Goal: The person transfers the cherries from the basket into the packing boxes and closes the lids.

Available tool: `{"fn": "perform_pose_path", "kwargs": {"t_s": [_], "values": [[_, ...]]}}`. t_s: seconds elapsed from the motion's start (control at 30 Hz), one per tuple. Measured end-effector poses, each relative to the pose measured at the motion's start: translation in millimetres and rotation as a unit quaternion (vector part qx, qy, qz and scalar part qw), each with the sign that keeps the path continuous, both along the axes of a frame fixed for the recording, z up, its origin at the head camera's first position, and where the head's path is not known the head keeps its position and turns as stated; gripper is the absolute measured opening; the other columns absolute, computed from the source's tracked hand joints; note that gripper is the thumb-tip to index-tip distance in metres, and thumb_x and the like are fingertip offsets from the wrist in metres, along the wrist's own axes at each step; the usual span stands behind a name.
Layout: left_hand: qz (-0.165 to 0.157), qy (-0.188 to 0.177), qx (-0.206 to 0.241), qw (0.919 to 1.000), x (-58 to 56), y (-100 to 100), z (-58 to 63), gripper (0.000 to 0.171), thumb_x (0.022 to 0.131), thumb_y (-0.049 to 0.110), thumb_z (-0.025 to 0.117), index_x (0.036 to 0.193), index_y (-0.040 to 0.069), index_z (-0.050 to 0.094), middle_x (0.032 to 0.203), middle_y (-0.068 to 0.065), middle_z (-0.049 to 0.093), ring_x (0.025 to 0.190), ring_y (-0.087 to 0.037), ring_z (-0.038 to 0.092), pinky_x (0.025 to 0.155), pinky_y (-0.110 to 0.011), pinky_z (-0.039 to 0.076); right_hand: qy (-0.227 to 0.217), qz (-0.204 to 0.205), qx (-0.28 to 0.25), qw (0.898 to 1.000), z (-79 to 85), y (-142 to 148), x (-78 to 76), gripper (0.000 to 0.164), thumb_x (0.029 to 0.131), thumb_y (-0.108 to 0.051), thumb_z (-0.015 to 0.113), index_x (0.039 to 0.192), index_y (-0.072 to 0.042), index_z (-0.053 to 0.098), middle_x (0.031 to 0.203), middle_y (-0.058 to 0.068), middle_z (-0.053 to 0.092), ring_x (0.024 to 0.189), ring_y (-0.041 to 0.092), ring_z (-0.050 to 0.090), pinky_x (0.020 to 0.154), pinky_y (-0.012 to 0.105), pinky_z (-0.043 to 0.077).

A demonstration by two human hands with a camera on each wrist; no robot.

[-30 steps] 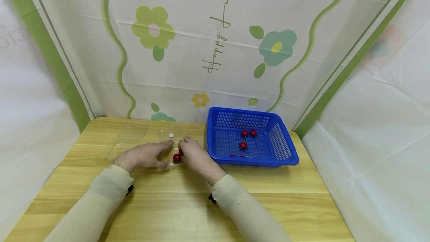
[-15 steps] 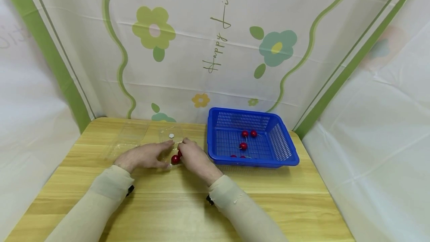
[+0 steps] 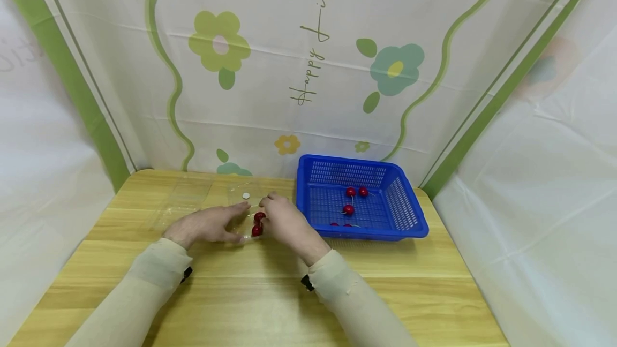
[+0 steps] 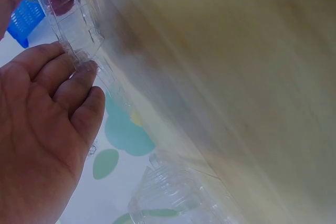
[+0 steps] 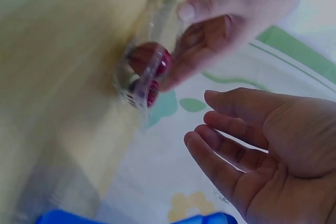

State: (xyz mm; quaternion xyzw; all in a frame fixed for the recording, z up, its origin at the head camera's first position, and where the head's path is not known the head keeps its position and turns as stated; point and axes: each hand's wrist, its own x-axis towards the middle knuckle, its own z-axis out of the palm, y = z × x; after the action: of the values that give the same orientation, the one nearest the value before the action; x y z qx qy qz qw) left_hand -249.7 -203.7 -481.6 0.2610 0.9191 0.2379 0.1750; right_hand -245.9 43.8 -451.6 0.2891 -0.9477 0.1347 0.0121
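Holding the clear box (image 3: 245,222) in my left hand (image 3: 208,224), I have my relaxed right hand (image 3: 290,226) beside its two cherries (image 3: 257,230).

Person's long sleeves plain cream-beige: left sleeve (image 3: 122,299), right sleeve (image 3: 366,301), both lightly wrinkled. Slightly greyer band around each near wrist; left band (image 3: 156,271), right band (image 3: 332,277), small pale specks beside latter. Small black piece under each wrist (image 3: 186,273) (image 3: 307,283), detail too small to tell. Left hand (image 3: 204,225), right hand (image 3: 291,227) bare.
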Motion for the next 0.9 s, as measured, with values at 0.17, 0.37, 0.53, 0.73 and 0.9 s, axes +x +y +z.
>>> {"fn": "perform_pose_path", "kwargs": {"t_s": [0.17,0.37,0.53,0.73,0.9], "values": [[-0.004,0.002,0.000,1.0000,1.3,1.8,1.3,0.101,0.106,0.041,0.089,0.180,-0.003,0.037,0.187,-0.028,0.041,0.170,-0.056,0.047,0.139,-0.072,0.043,-0.001,-0.014,-0.006,1.000,9.6,10.8,-2.5,0.035,0.106,-0.012,0.086,0.140,-0.002,0.081,0.140,0.012,0.081,0.128,0.029,0.081,0.113,0.039,0.070],[-0.004,0.000,-0.002,1.0000,1.4,2.1,0.6,0.100,0.106,0.040,0.089,0.180,-0.003,0.038,0.188,-0.029,0.039,0.170,-0.057,0.046,0.140,-0.072,0.041,0.001,-0.019,-0.028,0.999,20.7,27.7,-5.7,0.037,0.107,-0.011,0.086,0.140,0.001,0.079,0.141,0.016,0.080,0.130,0.033,0.080,0.115,0.044,0.069],[-0.003,0.000,-0.005,1.0000,1.6,2.2,0.1,0.099,0.106,0.039,0.089,0.180,-0.002,0.039,0.189,-0.029,0.038,0.170,-0.057,0.045,0.141,-0.073,0.041,-0.007,-0.034,-0.048,0.998,26.8,42.0,-7.4,0.037,0.107,-0.010,0.085,0.141,0.002,0.079,0.144,0.018,0.078,0.133,0.035,0.079,0.115,0.047,0.069],[-0.003,-0.001,-0.004,1.0000,1.7,2.2,-0.2,0.099,0.107,0.038,0.089,0.181,-0.003,0.037,0.189,-0.028,0.036,0.171,-0.057,0.044,0.141,-0.072,0.040,-0.018,-0.059,-0.053,0.997,29.6,55.8,-9.9,0.038,0.108,-0.011,0.085,0.144,0.001,0.078,0.140,0.017,0.078,0.124,0.032,0.081,0.107,0.047,0.072],[-0.002,-0.002,-0.005,1.0000,1.8,2.1,0.0,0.099,0.107,0.039,0.089,0.181,-0.002,0.038,0.190,-0.028,0.036,0.170,-0.058,0.045,0.141,-0.073,0.040,-0.014,-0.070,-0.050,0.996,28.8,68.1,-13.5,0.035,0.111,-0.014,0.082,0.143,-0.001,0.079,0.139,0.016,0.079,0.126,0.032,0.081,0.107,0.047,0.072]]}}
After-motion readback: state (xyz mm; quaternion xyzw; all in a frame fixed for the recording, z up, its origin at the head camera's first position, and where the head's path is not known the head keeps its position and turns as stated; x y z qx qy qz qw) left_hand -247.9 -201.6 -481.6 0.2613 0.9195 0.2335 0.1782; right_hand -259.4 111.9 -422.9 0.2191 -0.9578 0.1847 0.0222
